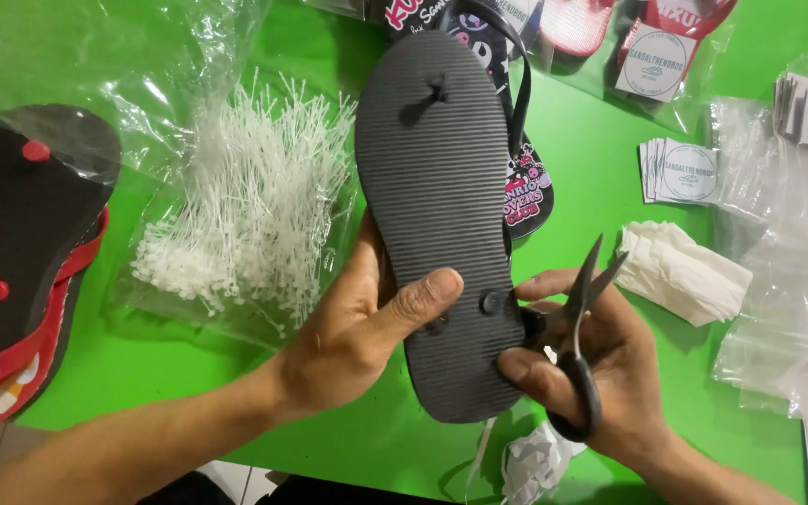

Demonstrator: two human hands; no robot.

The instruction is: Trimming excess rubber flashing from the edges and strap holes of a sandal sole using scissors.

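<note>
1. We hold a black flip-flop (437, 215) sole-up over the green desk (600, 159), toe end away from us and heel end toward us.
2. Our left hand (367, 323) wraps its grip around the heel half from the left edge, thumb pressed across the ribbed sole just beside a round strap plug (490, 301).
3. Our right hand (591, 360) has its grip closed through the handles of a pair of black scissors (577, 327). The blades stand slightly parted and point up and away, beside the sandal's right edge, near that plug.
4. We judge the flip-flop light and made of soft foam. It should bend easily, and the ribbing gives a sure hold, so pinching it across the narrow waist, as the left hand does, looks like the steadiest place.
5. The strap (519, 93) hangs below on the far side, partly hidden. A second sandal with a printed footbed (527, 192) shows beneath.
6. To the left lies a clear bag of white plastic tag fasteners (254, 215). Further left is a stack of red and black soles (21, 252).
7. To the right are a stack of round-printed cards (680, 170), folded white cloth or paper (680, 271) and clear plastic bags (787, 281).
</note>
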